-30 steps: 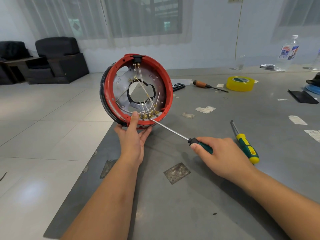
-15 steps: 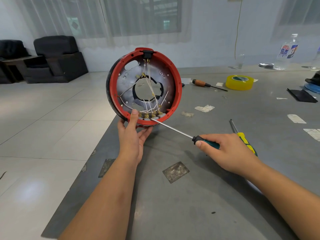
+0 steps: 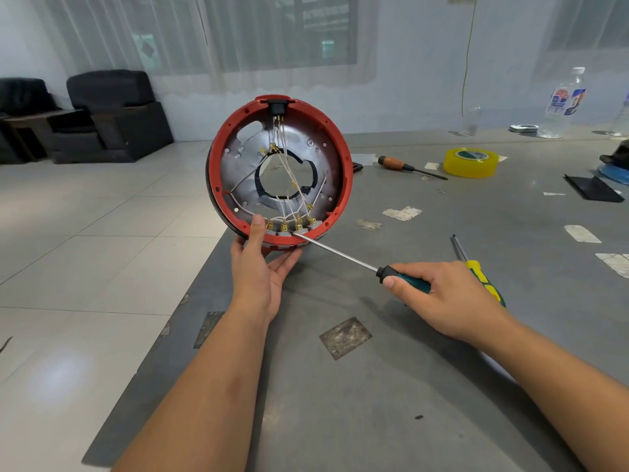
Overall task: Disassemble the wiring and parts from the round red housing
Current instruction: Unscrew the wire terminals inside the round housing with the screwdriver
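Left hand (image 3: 262, 267) gripping the lower rim of the upright red housing (image 3: 343, 185) at the desk (image 3: 408, 386) edge, right hand (image 3: 452, 298) wrapped around a green-handled screwdriver (image 3: 340, 255), tip at the brass wire terminals (image 3: 292, 224), yellow screwdriver (image 3: 483, 277) just beside

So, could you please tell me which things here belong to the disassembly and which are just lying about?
In use:
red housing, held by the left hand
white wires
green-handled screwdriver, in the right hand

Lying about:
yellow-handled screwdriver
wooden-handled screwdriver
yellow tape roll
plastic bottle
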Demonstrator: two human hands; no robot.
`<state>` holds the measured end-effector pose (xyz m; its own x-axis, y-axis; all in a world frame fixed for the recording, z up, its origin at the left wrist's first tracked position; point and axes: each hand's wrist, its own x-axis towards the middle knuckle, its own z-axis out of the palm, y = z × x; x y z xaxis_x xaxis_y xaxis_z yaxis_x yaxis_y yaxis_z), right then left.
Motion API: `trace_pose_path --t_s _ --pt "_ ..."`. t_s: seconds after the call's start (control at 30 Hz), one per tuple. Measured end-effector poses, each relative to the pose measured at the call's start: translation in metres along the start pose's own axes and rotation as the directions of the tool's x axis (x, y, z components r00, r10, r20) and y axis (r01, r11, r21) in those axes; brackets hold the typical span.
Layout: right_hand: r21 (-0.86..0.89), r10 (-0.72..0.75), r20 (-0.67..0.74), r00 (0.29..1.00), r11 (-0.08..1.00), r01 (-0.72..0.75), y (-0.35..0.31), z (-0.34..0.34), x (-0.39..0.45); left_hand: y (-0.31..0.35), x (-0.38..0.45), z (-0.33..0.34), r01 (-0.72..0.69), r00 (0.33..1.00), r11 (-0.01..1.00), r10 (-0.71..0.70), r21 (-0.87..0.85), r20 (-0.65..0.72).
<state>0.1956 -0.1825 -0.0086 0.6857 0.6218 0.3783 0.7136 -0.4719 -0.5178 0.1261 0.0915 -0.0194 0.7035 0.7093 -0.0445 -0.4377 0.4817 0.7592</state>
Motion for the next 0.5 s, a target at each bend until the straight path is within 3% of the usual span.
trace_pose_path --t_s 0.5 --pt "0.029 0.027 0.021 0.999 0.999 -0.028 -0.0036 0.0066 -0.0038 -0.0017 0.0025 -0.0005 0.013 1.0 1.0 -0.013 0.002 -0.012"
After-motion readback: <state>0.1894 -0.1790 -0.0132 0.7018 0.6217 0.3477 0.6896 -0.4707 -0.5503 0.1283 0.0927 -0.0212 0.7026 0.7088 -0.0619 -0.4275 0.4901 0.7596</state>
